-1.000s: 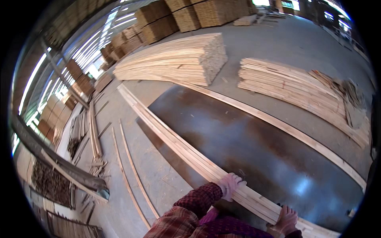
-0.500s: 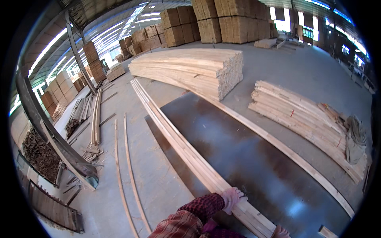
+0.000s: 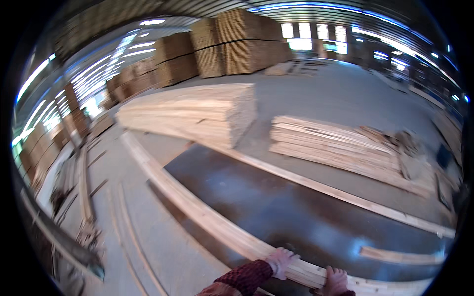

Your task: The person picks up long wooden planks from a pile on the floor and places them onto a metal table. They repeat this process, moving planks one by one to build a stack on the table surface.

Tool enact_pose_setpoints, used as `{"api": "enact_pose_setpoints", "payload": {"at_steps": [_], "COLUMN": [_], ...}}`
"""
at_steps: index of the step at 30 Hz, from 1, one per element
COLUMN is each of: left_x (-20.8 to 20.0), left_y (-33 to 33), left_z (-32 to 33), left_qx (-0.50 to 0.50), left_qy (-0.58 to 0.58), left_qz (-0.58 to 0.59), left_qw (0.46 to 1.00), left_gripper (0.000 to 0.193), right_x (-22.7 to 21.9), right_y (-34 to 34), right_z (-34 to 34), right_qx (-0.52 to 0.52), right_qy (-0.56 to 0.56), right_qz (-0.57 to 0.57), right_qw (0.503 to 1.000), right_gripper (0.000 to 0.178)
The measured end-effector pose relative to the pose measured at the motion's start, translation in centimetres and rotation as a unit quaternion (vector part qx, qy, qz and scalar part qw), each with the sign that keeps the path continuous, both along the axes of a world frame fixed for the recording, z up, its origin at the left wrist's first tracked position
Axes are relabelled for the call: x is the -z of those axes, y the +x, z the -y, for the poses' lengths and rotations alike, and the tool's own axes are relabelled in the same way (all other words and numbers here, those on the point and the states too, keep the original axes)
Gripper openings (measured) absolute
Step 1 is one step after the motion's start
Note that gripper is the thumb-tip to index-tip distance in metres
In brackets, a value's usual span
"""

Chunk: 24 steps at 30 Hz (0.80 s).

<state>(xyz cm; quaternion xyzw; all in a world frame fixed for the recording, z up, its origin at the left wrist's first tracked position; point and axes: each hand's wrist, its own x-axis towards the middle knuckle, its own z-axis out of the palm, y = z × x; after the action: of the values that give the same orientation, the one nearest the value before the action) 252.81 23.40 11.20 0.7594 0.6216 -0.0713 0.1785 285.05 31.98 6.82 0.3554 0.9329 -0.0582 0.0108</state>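
Observation:
Long pale wooden boards (image 3: 197, 208), lying together as a bundle, run from the upper left to the lower right across the near side of a dark, shiny flat surface (image 3: 256, 192). My left hand (image 3: 281, 261) is closed over the bundle, its fingers wrapped on the far edge. Farther right along the same boards, my right hand (image 3: 336, 280) is closed on them too, the fingers curled over the top. Motion blur hides how many boards there are. A single long board (image 3: 326, 181) lies along the far edge of the dark surface, and a short board piece (image 3: 400, 256) rests on its right part.
Beyond the surface stand a large stack of pale boards (image 3: 182, 111) and a lower stack (image 3: 335, 150) to the right. Two thin strips (image 3: 131, 237) lie on the floor at left, near a slanting metal post (image 3: 61, 241). Tall timber stacks (image 3: 242, 44) fill the back.
My view has swung right, so the scene sits farther left. My right hand, barely visible before, now shows on the boards. More of the short piece at right is visible.

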Motion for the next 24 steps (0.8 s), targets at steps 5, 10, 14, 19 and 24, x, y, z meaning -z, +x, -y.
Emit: {"api": "enact_pose_setpoints", "payload": {"at_steps": [5, 10, 14, 19, 24], "left_x": [-2.1, -4.0, -1.8, 2.0, 1.8], "left_y": [0.2, 5.7, 7.7, 7.2, 7.5], "left_z": [1.3, -0.4, -2.5, -2.9, -2.9], "left_qx": [0.053, 0.059, 0.046, 0.067, 0.048], "left_qy": [0.137, 0.038, -0.019, 0.054, 0.027], "left_qz": [-0.059, -0.028, -0.017, -0.068, -0.087], "left_qw": [0.987, 0.997, 0.999, 0.994, 0.995], "left_gripper": [0.105, 0.105, 0.11, 0.128, 0.128], "right_x": [-4.9, -4.7, -3.5, -0.4, 1.6], "right_y": [-2.4, -3.0, -2.0, 0.0, 4.2], "right_z": [1.3, 1.2, 0.6, 2.4, 6.8], "right_qx": [0.03, 0.048, 0.052, 0.055, 0.145], "right_qy": [-0.084, -0.095, -0.107, 0.019, -0.01], "right_qz": [0.063, 0.058, 0.056, -0.047, -0.081], "right_qw": [0.994, 0.993, 0.991, 0.997, 0.986], "right_gripper": [0.102, 0.11, 0.11, 0.111, 0.099]}}
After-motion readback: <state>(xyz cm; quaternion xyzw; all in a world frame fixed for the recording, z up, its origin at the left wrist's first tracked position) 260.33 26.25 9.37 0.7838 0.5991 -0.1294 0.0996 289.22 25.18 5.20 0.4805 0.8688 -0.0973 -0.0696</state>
